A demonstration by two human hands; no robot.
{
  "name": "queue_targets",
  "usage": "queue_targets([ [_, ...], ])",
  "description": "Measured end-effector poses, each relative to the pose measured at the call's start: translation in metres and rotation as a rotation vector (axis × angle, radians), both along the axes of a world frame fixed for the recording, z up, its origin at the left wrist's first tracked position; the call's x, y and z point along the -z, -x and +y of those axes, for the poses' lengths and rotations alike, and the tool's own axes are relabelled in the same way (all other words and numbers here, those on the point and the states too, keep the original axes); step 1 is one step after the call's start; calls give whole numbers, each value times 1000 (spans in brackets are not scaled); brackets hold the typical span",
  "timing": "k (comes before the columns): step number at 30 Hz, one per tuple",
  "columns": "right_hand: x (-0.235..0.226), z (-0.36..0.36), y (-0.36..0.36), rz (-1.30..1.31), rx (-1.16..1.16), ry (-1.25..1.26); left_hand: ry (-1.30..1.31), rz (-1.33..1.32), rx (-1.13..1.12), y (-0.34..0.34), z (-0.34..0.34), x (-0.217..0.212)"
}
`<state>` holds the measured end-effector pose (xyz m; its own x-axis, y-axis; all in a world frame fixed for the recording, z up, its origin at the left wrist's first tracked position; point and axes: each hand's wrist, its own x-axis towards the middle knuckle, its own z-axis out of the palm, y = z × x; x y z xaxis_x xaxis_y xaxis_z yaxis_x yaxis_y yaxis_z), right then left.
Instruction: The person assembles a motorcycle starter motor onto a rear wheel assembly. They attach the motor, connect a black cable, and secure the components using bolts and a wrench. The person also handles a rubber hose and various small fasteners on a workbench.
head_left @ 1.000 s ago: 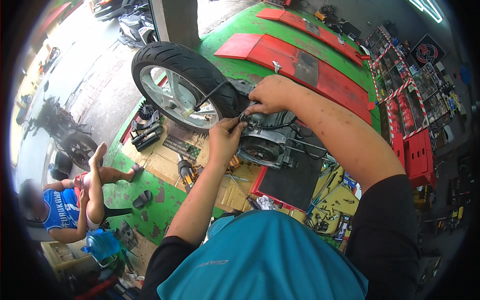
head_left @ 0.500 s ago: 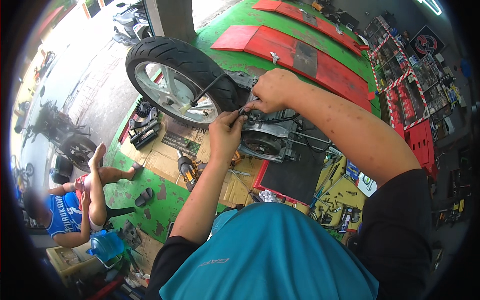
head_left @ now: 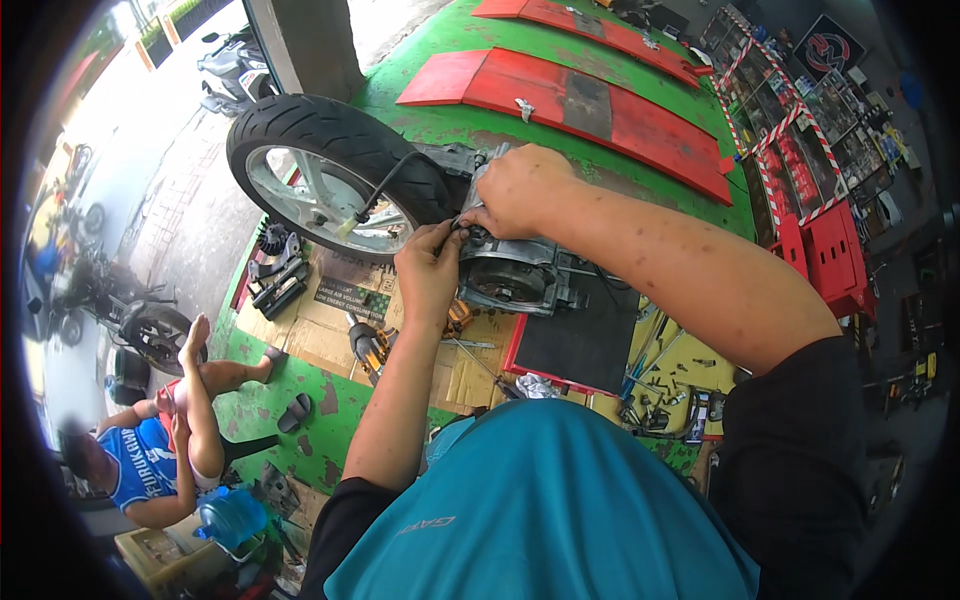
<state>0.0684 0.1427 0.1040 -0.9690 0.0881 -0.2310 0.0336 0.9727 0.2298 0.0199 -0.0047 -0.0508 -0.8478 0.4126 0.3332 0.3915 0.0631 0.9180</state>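
My left hand (head_left: 428,262) and my right hand (head_left: 525,190) meet above a grey metal motorcycle engine (head_left: 508,283). The fingertips of both are pinched together on something small and dark, too hidden to name. A thin dark cable or hose seems to run by my fingers. Joined to the engine on its left is a wheel with a black tyre (head_left: 395,165) and pale spokes. A bent black tube (head_left: 385,188) crosses the wheel's face. The round opening in the engine's side lies just below my right hand.
Flattened cardboard (head_left: 300,345) under the engine bears a yellow-black power tool (head_left: 368,345) and black parts (head_left: 280,285). A black mat (head_left: 572,352) and scattered tools lie nearer. Red ramps (head_left: 640,130) stand beyond. At left sits a person (head_left: 150,460) beside a blue water jug (head_left: 230,515).
The whole scene has shifted a little left in the picture as the view turned. Both hands stay together over the engine, still pinching; their grip looks much the same.
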Motion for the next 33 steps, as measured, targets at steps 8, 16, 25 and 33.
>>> queue_targets([
  [8, 1, 15, 3, 74, -86, -28, 9, -110, 60, 7, -4, -6],
  [16, -31, 42, -8, 23, -120, 62, 84, 20, 100, -7, -3, -41],
  [25, -4, 67, 17, 38, -423, -134, 199, -140, 98, -7, -2, -51],
  [33, 23, 57, 37, 70, -456, -241, 199, -162, 96, 1, 2, -38],
])
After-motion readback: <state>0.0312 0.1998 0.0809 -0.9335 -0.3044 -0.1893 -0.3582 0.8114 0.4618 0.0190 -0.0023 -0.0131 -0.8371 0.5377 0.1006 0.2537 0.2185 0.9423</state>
